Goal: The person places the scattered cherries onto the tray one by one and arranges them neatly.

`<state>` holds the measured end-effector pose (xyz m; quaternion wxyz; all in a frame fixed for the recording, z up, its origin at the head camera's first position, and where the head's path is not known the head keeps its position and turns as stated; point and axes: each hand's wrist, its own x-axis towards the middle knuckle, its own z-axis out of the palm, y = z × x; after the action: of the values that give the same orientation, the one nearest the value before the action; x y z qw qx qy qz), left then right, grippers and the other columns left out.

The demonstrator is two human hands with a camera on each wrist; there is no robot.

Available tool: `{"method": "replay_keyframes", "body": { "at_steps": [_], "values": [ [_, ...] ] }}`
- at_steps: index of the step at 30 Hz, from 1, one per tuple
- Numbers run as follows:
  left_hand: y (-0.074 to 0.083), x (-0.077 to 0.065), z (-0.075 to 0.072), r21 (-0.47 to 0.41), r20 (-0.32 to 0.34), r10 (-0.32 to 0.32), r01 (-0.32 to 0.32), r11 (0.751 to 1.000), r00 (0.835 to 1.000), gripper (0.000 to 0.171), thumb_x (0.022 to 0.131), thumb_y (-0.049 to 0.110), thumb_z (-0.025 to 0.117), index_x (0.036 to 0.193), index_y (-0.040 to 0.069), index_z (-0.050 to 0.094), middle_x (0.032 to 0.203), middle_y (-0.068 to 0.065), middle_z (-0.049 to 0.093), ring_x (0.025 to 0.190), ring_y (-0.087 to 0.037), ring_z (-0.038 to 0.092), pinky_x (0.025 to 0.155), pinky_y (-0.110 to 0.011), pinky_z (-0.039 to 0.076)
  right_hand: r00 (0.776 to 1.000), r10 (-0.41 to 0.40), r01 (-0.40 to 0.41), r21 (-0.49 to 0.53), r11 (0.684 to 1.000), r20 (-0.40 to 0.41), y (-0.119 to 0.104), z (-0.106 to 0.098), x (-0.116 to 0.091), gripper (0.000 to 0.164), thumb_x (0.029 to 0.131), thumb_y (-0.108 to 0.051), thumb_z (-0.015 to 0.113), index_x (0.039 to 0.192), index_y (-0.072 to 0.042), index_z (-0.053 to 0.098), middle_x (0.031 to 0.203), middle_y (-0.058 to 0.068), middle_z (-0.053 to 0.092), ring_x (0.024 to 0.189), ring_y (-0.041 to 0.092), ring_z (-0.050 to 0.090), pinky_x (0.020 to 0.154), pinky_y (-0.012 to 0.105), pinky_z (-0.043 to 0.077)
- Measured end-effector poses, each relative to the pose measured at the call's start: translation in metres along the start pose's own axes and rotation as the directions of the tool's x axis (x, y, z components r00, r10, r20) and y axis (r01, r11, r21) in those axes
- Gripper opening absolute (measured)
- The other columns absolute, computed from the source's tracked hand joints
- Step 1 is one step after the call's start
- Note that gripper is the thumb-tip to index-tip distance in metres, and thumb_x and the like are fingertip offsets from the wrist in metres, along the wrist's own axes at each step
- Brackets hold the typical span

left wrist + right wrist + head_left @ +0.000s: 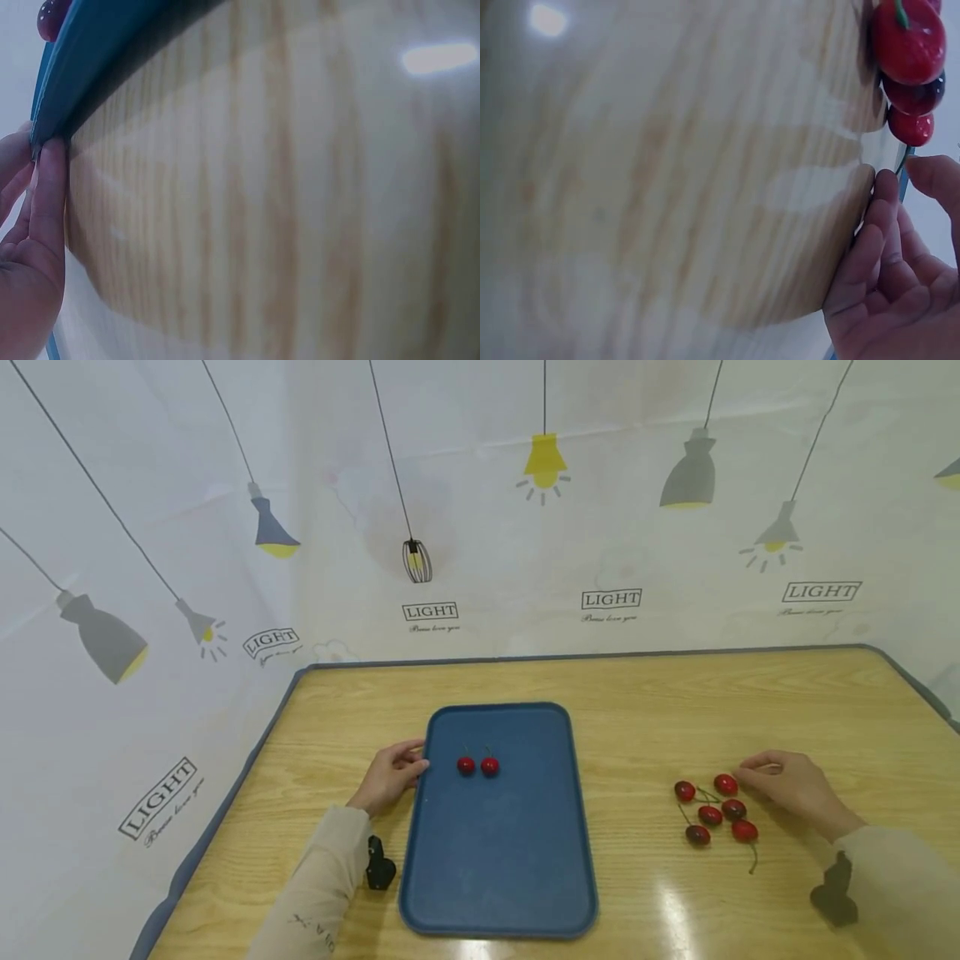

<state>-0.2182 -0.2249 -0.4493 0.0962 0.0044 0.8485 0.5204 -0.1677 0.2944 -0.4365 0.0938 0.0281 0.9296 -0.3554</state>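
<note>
A blue tray lies on the table with two red cherries near its far end, their stems pointing away. At the tray's left side, my left hand holds the rim between thumb and fingers; the left wrist view shows the fingertips right at the edge. To the right of the tray lies a loose group of several red and dark cherries, some with green stems. My right hand is at the farthest one, a red cherry, its thumb and fingertips pinching the stem.
A wooden table carries everything, bordered by a dark blue edge. Behind and to the left hangs a white cloth printed with lamps. A black wrist camera sits by the left sleeve, another black camera by the right.
</note>
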Motion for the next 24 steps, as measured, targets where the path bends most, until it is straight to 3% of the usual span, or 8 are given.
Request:
{"method": "replay_keyframes", "body": {
  "at_steps": [8, 16, 20, 24],
  "values": [
    [-0.0011, 0.0009, 0.0008, -0.005, -0.007, 0.001, -0.001, 1.0, 1.0, 0.042, 0.086, 0.006, 0.058, 0.126, 0.001, 0.047, 0.097, -0.014, 0.056, 0.075, -0.015, 0.055, 0.066, -0.03, 0.052, 1.0, -0.015, 0.015, -0.007, 1.0, 0.003, -0.0021, 0.0046, 0.0037, 0.049, 0.086, -0.034, 0.056, 0.104, 0.011, 0.054, 0.095, 0.024, 0.061, 0.089, 0.039, 0.054, 0.07, 0.043, 0.044],
    [0.0009, -0.0008, 0.0006, -0.011, -0.01, -0.003, 0.003, 1.0, 1.0, 0.043, 0.085, 0.005, 0.058, 0.127, 0.002, 0.048, 0.096, -0.014, 0.056, 0.074, -0.015, 0.055, 0.066, -0.03, 0.052, 0.999, -0.023, 0.023, 0.005, 1.0, 0.034, -0.0028, 0.006, 0.0092, 0.048, 0.087, -0.034, 0.055, 0.106, 0.01, 0.054, 0.096, 0.023, 0.06, 0.09, 0.036, 0.054, 0.072, 0.041, 0.044],
    [0.0008, -0.0019, 0.0003, -0.014, -0.005, 0.002, -0.002, 1.0, 1.0, 0.043, 0.086, 0.005, 0.057, 0.127, 0.002, 0.046, 0.097, -0.014, 0.055, 0.077, -0.016, 0.056, 0.067, -0.031, 0.052, 0.998, -0.043, 0.041, 0.027, 0.999, 0.052, -0.0021, 0.0053, 0.0097, 0.048, 0.087, -0.032, 0.054, 0.108, 0.011, 0.054, 0.101, 0.026, 0.057, 0.096, 0.04, 0.05, 0.076, 0.045, 0.043],
    [0.0004, -0.0025, 0.0001, -0.024, -0.002, 0.007, -0.007, 1.0, 1.0, 0.044, 0.086, 0.005, 0.057, 0.128, 0.001, 0.046, 0.097, -0.014, 0.055, 0.078, -0.017, 0.057, 0.069, -0.031, 0.052, 0.996, -0.051, 0.048, 0.042, 0.998, 0.074, -0.0027, 0.0037, 0.0085, 0.047, 0.089, -0.031, 0.051, 0.112, 0.01, 0.054, 0.109, 0.028, 0.053, 0.101, 0.041, 0.046, 0.077, 0.042, 0.043]
  ]
}}
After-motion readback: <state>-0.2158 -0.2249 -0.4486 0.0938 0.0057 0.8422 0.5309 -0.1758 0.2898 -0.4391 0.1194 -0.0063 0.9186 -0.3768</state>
